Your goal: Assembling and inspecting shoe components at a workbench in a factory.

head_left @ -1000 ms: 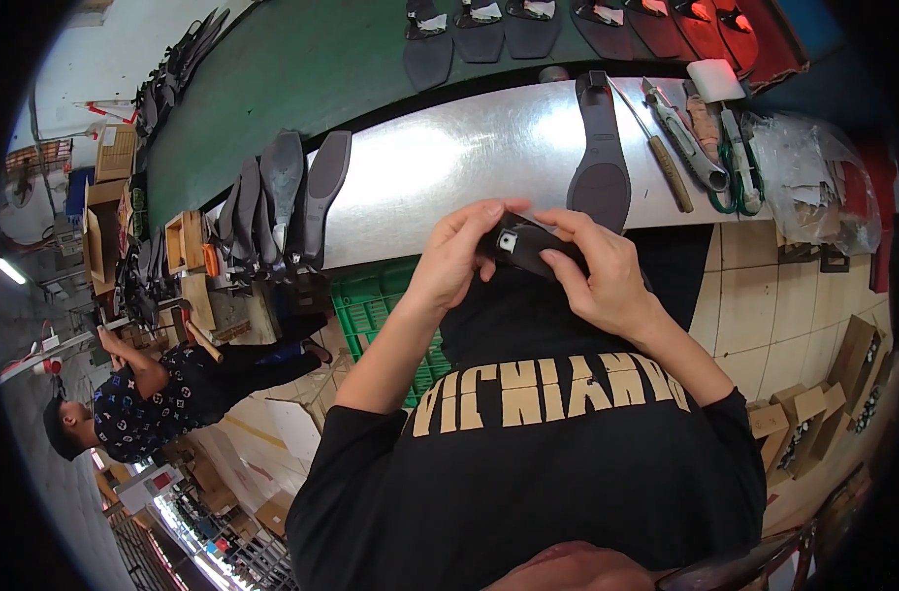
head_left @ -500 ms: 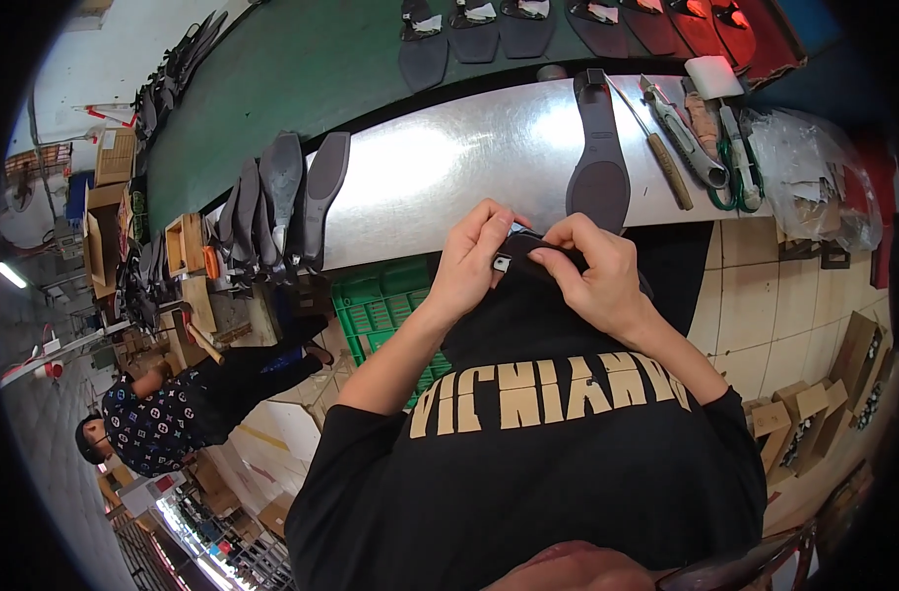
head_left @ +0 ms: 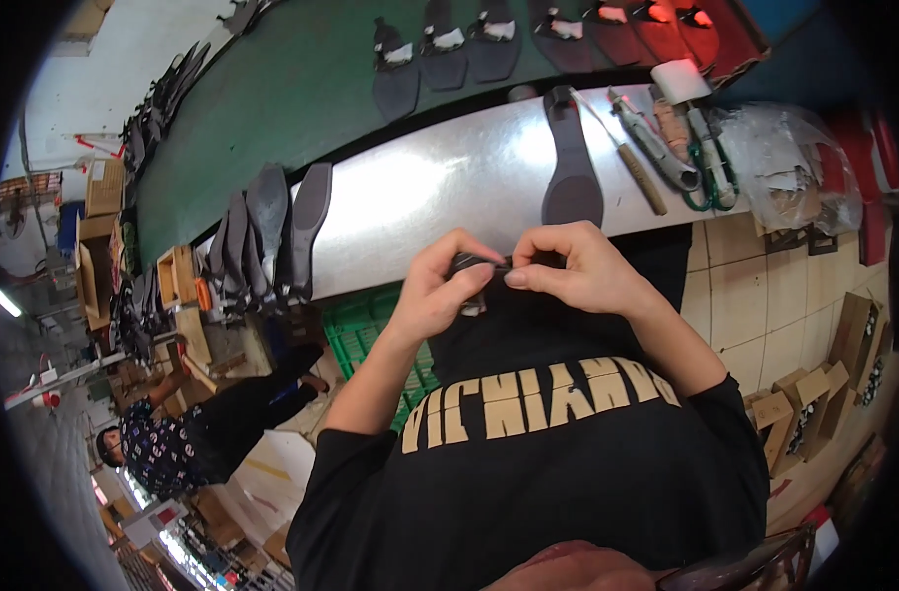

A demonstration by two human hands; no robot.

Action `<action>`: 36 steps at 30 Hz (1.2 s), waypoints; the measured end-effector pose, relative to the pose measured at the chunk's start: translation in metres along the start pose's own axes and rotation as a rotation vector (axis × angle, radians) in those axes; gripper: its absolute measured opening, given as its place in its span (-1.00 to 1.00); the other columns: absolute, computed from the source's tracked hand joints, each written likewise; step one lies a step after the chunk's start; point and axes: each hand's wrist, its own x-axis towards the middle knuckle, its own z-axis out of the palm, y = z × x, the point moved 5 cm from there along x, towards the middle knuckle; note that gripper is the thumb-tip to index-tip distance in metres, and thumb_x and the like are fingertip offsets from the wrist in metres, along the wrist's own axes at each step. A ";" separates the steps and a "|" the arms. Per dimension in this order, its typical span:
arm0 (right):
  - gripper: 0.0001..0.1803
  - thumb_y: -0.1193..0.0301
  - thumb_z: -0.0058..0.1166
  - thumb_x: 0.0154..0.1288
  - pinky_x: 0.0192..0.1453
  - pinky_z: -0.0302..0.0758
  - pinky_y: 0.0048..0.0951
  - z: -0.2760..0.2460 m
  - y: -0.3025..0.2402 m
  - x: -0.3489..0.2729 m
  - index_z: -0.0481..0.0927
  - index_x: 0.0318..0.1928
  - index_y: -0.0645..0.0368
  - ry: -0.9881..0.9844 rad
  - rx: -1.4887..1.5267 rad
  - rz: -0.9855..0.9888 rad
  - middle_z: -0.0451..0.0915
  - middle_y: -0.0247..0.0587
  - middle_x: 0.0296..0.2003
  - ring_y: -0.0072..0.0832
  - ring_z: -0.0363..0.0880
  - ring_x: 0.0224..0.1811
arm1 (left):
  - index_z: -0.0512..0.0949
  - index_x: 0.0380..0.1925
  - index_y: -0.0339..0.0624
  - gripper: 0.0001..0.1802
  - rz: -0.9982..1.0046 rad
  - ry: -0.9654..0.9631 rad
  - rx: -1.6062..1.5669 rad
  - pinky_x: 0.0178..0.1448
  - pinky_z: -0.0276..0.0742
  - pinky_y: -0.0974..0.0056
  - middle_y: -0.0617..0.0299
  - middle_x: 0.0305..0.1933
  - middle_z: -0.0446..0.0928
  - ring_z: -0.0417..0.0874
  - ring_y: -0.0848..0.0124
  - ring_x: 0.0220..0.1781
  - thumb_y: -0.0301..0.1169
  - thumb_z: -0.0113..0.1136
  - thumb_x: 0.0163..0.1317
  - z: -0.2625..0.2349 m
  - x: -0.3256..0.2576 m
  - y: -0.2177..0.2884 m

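Observation:
My left hand (head_left: 432, 294) is closed around a black strap-like piece (head_left: 466, 263), with a small pale bit showing below the fingers. From the other side my right hand (head_left: 577, 268) pinches the end of that piece between thumb and forefinger. Both hands meet in front of my black shirt, just off the bench's near edge. Fingers and the dark cloth behind hide most of the piece, so its full shape cannot be made out. Beyond my right hand a dark heeled shoe sole (head_left: 572, 163) lies on the metal bench top (head_left: 410, 187).
Right of the sole lie a thin wooden-handled tool (head_left: 642, 179), a utility knife (head_left: 656, 148), green-handled scissors (head_left: 710, 182) and a plastic bag (head_left: 789, 163). Several soles (head_left: 267, 222) stand at the bench's left. Strapped soles (head_left: 494, 44) line the green table. A co-worker (head_left: 179, 438) is at far left.
The whole view has shifted a little. My fingertips have come together on the black piece, my right thumb and forefinger now pinching its end. Less of the pale bit shows.

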 end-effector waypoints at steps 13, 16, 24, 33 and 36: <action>-0.51 0.60 0.16 0.13 0.05 0.41 -0.14 -0.088 0.044 -0.004 0.51 0.14 0.20 0.735 -1.017 -0.305 0.50 -0.02 -0.11 -0.04 0.45 -0.05 | 0.35 0.21 -0.26 -0.54 -0.089 0.585 -1.010 -0.12 0.73 0.29 -0.01 0.18 0.48 0.61 0.10 0.16 -0.31 0.11 0.38 -0.083 -0.009 -0.087; -0.56 0.66 0.00 0.25 0.00 0.42 -0.34 -0.096 0.045 -0.013 0.48 0.16 0.26 0.864 -0.803 -0.243 0.49 -0.09 -0.13 -0.25 0.47 -0.11 | 0.40 0.13 -0.26 -0.56 -0.160 0.598 -1.175 -0.18 0.71 0.33 0.03 0.09 0.54 0.65 0.15 0.07 -0.29 0.19 0.33 -0.071 -0.006 -0.077; -0.35 0.59 -0.02 0.35 -0.24 0.44 -0.58 0.031 0.008 -0.002 0.25 0.44 0.11 0.080 0.070 -0.023 0.56 -0.31 -0.50 -0.64 0.51 -0.40 | 0.58 -0.12 -0.08 -0.65 -0.312 0.425 -1.319 -0.44 0.53 0.45 0.23 -0.19 0.63 0.67 0.36 -0.15 -0.12 0.33 0.23 -0.011 0.017 -0.057; -0.26 0.58 -0.03 0.40 -0.21 0.42 -0.62 0.048 0.023 -0.001 0.04 0.53 0.05 0.016 0.211 0.041 0.54 -0.34 -0.47 -0.67 0.48 -0.42 | 0.56 -0.20 -0.07 -0.64 -0.171 0.525 -1.220 -0.48 0.42 0.41 0.27 -0.28 0.62 0.61 0.45 -0.28 -0.05 0.31 0.23 0.004 0.030 -0.060; -0.31 0.56 -0.04 0.43 -0.32 0.36 -0.67 0.051 0.028 -0.002 0.09 0.51 0.06 0.015 0.367 0.130 0.51 -0.40 -0.48 -0.73 0.40 -0.48 | 0.55 -0.19 -0.08 -0.61 -0.097 0.514 -1.143 -0.46 0.42 0.37 0.26 -0.29 0.62 0.55 0.47 -0.41 0.00 0.26 0.26 0.003 0.033 -0.064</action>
